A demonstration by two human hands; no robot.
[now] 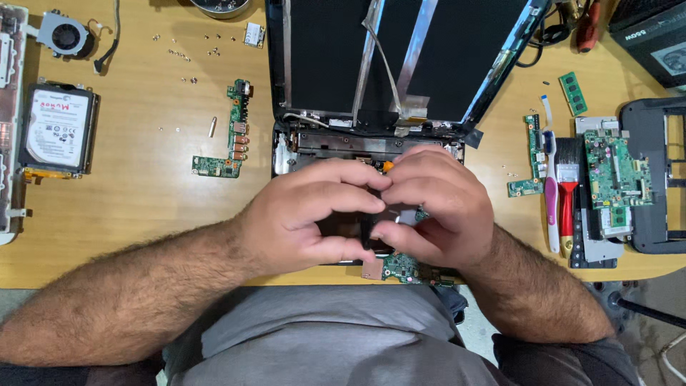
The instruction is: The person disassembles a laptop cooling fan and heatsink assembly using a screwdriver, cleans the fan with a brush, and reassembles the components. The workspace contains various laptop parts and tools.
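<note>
Both hands are meeting over the opened laptop base at the near edge of the wooden counter. The left hand is curling its grip, thumb and fingers together, on a small dark part standing upright between the palms, and the right hand is pinching the same part from the other side; an orange-tipped piece is peeking above the fingers, possibly a screwdriver handle, though most of it is hidden. The base is lying open like a tray, holding one green board whose edge is showing below the hands. The laptop's bare screen panel is lying flat beyond it.

Counted on the counter: one hard drive, one cooling fan, two narrow green boards, one memory stick, one red brush, one toothbrush, and roughly a dozen loose screws.
</note>
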